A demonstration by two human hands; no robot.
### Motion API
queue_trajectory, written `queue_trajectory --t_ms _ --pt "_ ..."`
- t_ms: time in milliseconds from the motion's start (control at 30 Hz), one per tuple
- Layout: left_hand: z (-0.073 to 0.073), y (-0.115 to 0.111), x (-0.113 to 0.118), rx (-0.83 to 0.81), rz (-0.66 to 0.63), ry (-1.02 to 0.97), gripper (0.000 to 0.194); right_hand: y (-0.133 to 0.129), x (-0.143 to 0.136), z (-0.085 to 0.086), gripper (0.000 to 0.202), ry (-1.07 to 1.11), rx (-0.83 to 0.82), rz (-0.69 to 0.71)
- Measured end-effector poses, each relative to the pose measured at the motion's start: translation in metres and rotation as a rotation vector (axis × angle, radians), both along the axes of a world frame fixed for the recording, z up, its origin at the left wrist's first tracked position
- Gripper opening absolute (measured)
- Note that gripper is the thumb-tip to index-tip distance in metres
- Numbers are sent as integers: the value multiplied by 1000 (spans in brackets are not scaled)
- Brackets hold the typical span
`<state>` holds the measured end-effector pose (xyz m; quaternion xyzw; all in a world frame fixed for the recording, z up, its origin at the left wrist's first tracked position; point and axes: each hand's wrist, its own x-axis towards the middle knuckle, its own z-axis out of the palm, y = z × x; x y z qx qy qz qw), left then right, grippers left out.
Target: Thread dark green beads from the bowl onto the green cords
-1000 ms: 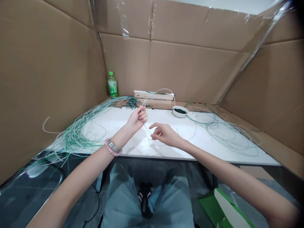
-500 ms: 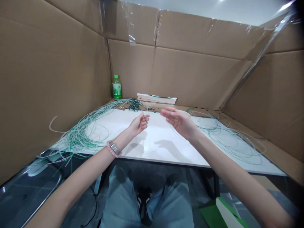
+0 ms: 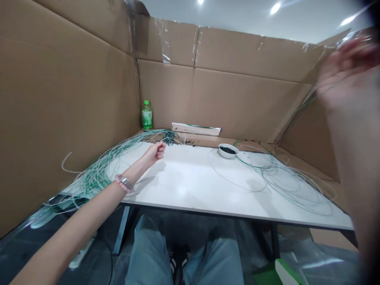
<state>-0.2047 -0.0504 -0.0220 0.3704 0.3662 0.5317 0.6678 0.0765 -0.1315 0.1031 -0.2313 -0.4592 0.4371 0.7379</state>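
My left hand [image 3: 156, 152] is closed, its fingers curled together over the white table [image 3: 192, 178]. Whatever is between those fingers is too small to make out. Just behind it lies the dark, gathered end of a bundle of green and white wires [image 3: 101, 168], which sweeps along the left side of the table. Raised high at the right edge, my right hand [image 3: 346, 69] is blurred, with curled fingers. A thin green wire [image 3: 308, 103] runs up to this hand. Below it, loosely coiled wires [image 3: 285, 178] lie on the right of the table.
A white bowl of small black pieces [image 3: 228, 151] stands at the table's back. A green-capped bottle [image 3: 147, 116] is in the back left corner, and a white strip [image 3: 196, 129] leans at the rear. Cardboard walls [image 3: 237, 95] enclose the table on three sides.
My right hand has swung up and far to the right, uncovering the bowl. My left hand has shifted left and its fingers have closed more tightly.
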Motion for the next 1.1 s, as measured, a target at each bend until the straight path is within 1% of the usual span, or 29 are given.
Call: queue_trajectory --t_ms 67,100,167,200,267,333,400,467,533,567,633,667,733,900,1000,1100 --pt "13 0 13 88 46 4 33 -5 -20 -20 20 -22 -46 43" --pt "20 -2 23 152 47 21 31 -6 -27 -28 20 -33 -70 64" --pt "33 -13 45 320 -16 112 28 -7 -36 -39 20 -47 -144 115" --pt "38 -20 57 410 -84 182 31 -5 -39 -42 21 -53 -212 158" --pt "45 -35 78 499 -233 285 37 -2 -44 -43 25 -60 -392 266" --pt "46 -50 93 499 -309 319 42 3 -48 -40 29 -34 -519 336" --pt "42 -62 101 461 -360 313 44 8 -52 -34 31 38 -522 359" --pt "35 -71 103 413 -455 264 44 13 -52 -24 30 159 -467 342" --pt "29 -78 100 370 -564 184 42 19 -46 -11 30 286 -422 283" --pt "27 -81 97 353 -602 144 40 22 -41 -3 30 330 -402 239" --pt "23 -87 90 322 -632 87 34 31 -27 15 30 336 -350 160" --pt "23 -88 85 311 -630 73 32 35 -18 25 31 308 -325 116" --pt "22 -90 76 298 -614 74 30 42 -1 45 33 254 -277 -25" --pt "21 -82 50 345 -527 177 33 52 33 93 43 262 -211 -173" --pt "20 -74 35 352 -498 223 33 54 47 115 48 209 -162 -267" --pt "20 -68 21 334 -505 276 33 58 61 130 50 168 -155 -324"
